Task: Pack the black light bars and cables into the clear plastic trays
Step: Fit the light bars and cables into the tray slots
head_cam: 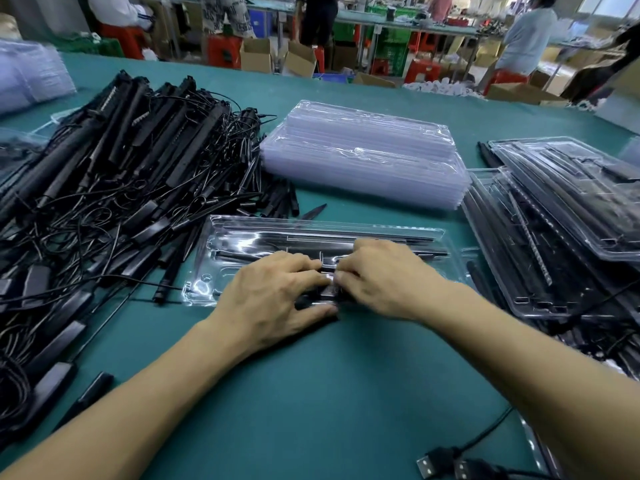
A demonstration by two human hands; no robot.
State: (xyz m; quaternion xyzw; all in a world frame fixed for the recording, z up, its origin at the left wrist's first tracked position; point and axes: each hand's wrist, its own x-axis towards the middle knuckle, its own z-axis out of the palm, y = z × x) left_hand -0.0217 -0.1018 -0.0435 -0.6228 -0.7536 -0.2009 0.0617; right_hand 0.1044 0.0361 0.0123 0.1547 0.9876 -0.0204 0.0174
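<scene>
With the left hand (273,292) and right hand (384,278) both pinching a black piece (323,295) at the near edge of the open tray (207,282), which already holds light bars (381,239), filled trays (554,237) lie to its right, empty trays (360,161) behind it, and a large unpacked pile (114,174) remains to its left.

i see my left hand (273,292) and right hand (381,278) pinching a black part (330,294) over the clear tray (242,233). light bars (121,161) lie piled left, empty trays (363,157) behind.

Teal table top (311,393). Left: heap of black light bars and cables (114,174). Centre: stack of empty clear plastic trays (363,157). Before me: single clear tray (242,237). Right: pile of filled clear trays (554,220).
</scene>
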